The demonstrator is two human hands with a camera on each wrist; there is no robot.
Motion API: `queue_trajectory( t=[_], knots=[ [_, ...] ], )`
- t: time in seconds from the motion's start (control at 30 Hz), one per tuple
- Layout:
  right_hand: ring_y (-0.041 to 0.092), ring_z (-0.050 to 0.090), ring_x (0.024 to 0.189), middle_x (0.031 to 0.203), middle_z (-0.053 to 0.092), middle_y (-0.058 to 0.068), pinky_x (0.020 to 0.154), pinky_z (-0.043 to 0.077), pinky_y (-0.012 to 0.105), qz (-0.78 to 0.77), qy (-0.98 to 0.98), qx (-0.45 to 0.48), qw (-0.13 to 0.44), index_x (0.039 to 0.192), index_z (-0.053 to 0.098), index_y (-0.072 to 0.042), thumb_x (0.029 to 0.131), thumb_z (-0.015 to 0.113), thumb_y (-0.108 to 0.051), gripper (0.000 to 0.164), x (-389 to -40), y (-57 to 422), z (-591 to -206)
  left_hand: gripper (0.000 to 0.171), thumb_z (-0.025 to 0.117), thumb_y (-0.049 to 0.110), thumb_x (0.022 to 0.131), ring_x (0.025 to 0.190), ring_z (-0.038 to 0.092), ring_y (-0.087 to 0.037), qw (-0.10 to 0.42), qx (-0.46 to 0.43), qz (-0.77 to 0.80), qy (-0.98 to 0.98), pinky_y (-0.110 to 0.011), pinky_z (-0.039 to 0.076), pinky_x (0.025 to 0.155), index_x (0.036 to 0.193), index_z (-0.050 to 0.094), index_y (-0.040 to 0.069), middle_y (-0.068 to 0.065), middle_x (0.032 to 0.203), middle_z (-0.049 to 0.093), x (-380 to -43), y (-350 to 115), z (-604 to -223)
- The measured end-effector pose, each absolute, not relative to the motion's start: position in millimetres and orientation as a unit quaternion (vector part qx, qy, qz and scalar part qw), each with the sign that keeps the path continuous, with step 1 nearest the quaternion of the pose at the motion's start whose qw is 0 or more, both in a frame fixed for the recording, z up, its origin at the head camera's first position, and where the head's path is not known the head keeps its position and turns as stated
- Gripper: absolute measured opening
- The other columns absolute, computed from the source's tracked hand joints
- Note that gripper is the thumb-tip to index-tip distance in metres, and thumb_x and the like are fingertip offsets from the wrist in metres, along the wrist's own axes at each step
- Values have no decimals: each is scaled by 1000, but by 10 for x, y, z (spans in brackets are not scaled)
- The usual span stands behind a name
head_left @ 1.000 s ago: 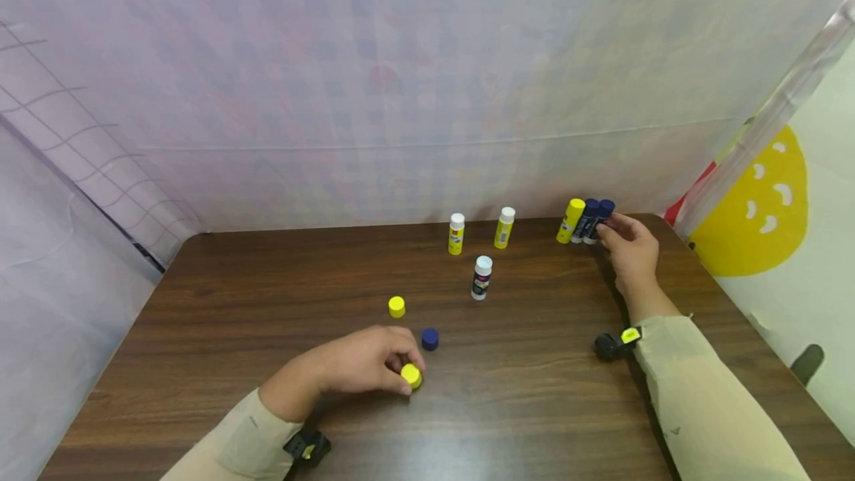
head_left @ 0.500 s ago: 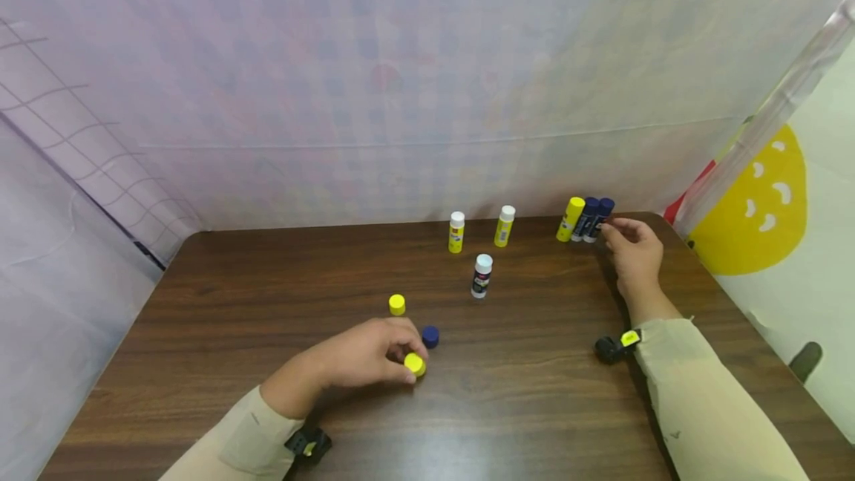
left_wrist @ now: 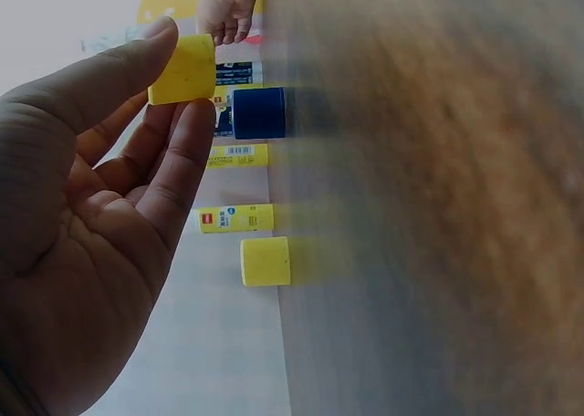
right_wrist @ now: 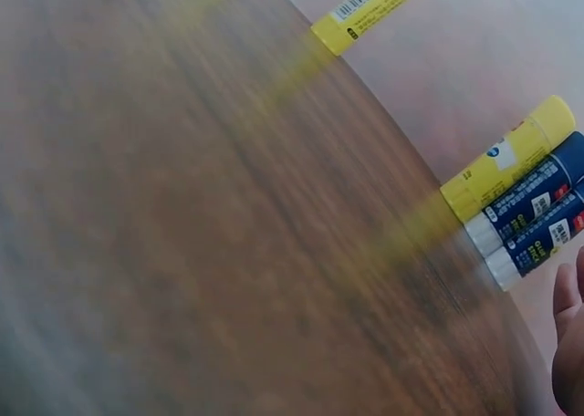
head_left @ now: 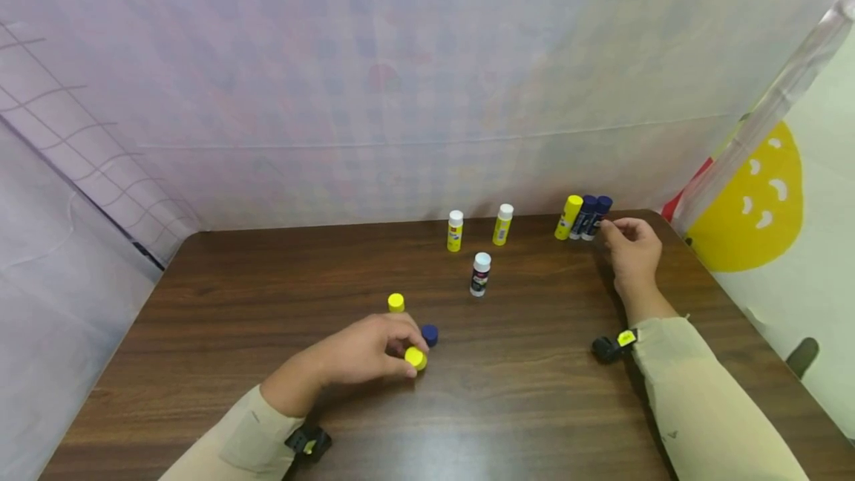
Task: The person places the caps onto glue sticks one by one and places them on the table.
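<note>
My left hand (head_left: pixel 364 351) pinches a yellow glue stick cap (left_wrist: pixel 182 69) between thumb and fingertips; the left wrist view shows it raised off the tabletop. Just beyond the fingers stands a dark blue cap (head_left: pixel 430 335). A second yellow cap (head_left: pixel 396 302) sits behind the hand, its lower part partly covered. At the far right, my right hand (head_left: pixel 633 251) has its fingers loosely bent, fingertips right beside the nearer of two dark blue glue sticks (right_wrist: pixel 547 238). A yellow capped glue stick (head_left: pixel 568 217) stands upright against them, making a tight row.
Two uncapped yellow glue sticks with white tops, the left one (head_left: pixel 455 231) and the right one (head_left: pixel 503 225), stand near the back edge. An uncapped dark blue glue stick (head_left: pixel 480 275) stands in front of them. A cloth curtain (head_left: pixel 334 95) hangs behind the wooden table (head_left: pixel 254 273).
My left hand has lifted the yellow cap and shifted slightly away from me. The right fingers have drawn slightly back from the end dark blue glue stick.
</note>
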State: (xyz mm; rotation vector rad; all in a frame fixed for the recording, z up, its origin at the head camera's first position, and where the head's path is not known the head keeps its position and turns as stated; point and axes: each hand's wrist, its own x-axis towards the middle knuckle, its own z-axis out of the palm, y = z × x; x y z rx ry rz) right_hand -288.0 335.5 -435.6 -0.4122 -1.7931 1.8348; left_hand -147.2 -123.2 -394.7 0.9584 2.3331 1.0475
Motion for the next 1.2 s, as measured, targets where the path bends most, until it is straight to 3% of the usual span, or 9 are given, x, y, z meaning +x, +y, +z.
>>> queue_trajectory(
  t=[0.43,0.7,0.97,1.1,1.2],
  knots=[
    [3,57,62,70,63,-11,59,49,12,663,-672,-108,313,81,66,-18,89,82,-14,19,-2894,3274,-4340,21,79,14,93,105,64,-8,171,352,392,832,-28,59,96,114,74,13,8,112,66,-1529,-1241,-3874],
    [4,56,74,79,62,-13,64,47,12,639,-699,-92,307,85,67,-20,91,81,-16,16,-2849,3103,-4288,23,81,14,91,104,65,-9,138,349,387,842,-28,59,96,113,74,18,8,112,66,-1550,-1237,-3848],
    [5,58,76,82,64,-10,63,50,11,661,-694,-55,281,88,67,-17,92,79,-13,14,-2811,2845,-4161,25,80,17,93,105,65,-10,117,337,389,850,-33,59,95,117,75,14,9,115,66,-1634,-1174,-3807],
    [4,61,78,85,68,-9,66,53,11,690,-674,-26,262,98,70,-6,92,78,-6,9,-2842,2709,-4144,28,80,16,93,105,65,-10,109,335,399,847,-30,59,95,120,75,11,7,117,67,-1651,-1154,-3787],
    [1,63,81,88,69,-14,69,54,10,685,-685,-13,246,115,70,6,94,75,-5,25,-2868,2618,-4143,29,80,17,93,106,65,-10,105,335,404,844,-35,60,96,121,75,10,5,118,67,-1659,-1142,-3791]
  ],
)
